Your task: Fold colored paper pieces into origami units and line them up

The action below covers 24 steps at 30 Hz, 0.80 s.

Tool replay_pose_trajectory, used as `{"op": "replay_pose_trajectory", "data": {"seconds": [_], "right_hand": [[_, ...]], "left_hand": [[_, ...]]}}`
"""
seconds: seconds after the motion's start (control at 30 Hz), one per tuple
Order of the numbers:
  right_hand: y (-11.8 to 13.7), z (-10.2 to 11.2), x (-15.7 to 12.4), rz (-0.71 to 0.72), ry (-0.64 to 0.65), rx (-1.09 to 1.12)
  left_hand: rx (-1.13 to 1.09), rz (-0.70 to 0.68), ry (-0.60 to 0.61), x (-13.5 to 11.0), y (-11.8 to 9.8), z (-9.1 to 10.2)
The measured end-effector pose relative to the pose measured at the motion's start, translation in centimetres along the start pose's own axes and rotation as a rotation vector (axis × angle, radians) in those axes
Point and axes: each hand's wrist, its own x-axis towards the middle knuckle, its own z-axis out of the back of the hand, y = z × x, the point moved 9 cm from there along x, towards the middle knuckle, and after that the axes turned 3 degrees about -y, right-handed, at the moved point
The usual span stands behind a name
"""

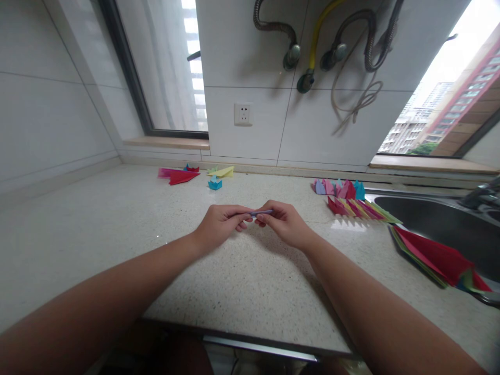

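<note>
Left hand (222,224) and right hand (288,224) of mine pinched the purple strip (261,212), probably folded paper, by its ends; I judged it light, easily creased, best held there gently.

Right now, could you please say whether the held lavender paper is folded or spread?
Folded, apparently: the lavender paper shows as a slim strip between the left hand and right hand; creases are indistinct.
</note>
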Motion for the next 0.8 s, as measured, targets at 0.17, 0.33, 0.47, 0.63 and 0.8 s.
{"op": "replay_pose_trajectory", "data": {"seconds": [0.17, 0.33, 0.47, 0.63, 0.8], "right_hand": [[-0.3, -0.2, 0.1, -0.047, 0.006, 0.157], [-0.5, -0.2, 0.2, -0.088, 0.007, 0.222], [-0.8, -0.2, 0.0, -0.106, 0.048, 0.168], [-1.3, -0.4, -0.1, -0.117, 0.073, 0.145], [-1.2, -0.7, -0.2, -0.139, 0.070, 0.167]], "left_hand": [[-0.030, 0.017, 0.020, 0.0, 0.1, 0.0], [-0.014, 0.027, 0.023, 0.0, 0.1, 0.1], [0.018, 0.064, 0.004, 0.0, 0.8, 0.4], [0.076, 0.060, 0.053, -0.1, 1.0, 0.1], [0.026, 0.094, 0.035, -0.1, 1.2, 0.0]]}}
